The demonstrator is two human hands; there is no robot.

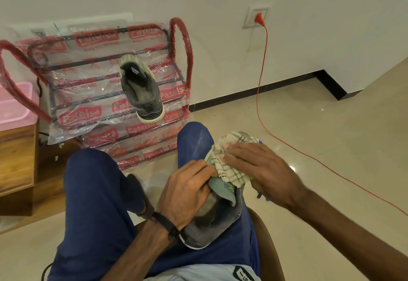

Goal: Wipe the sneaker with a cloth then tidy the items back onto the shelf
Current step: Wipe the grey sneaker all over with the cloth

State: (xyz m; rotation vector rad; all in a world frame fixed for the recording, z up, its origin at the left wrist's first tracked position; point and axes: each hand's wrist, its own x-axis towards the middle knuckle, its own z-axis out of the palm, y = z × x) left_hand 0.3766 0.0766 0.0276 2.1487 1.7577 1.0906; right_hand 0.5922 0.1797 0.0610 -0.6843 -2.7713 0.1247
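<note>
A grey sneaker (218, 216) lies on my right thigh, heel toward me, opening up. My left hand (185, 190) grips its tongue and collar area with curled fingers. My right hand (260, 168) lies flat with straight fingers on a cream striped cloth (229, 166), pressing it against the front of the sneaker. The toe of the shoe is hidden under the cloth. A second grey sneaker (142, 88) rests toe-down on the shoe shelf (106, 86), a red-framed metal rack wrapped in printed plastic, standing against the wall ahead.
A pink plastic tub (15, 106) sits on a wooden cabinet (17, 159) at the left. A red cable (262, 77) runs from a wall socket (257, 16) across the tiled floor at the right. I am seated on a brown chair (267, 243).
</note>
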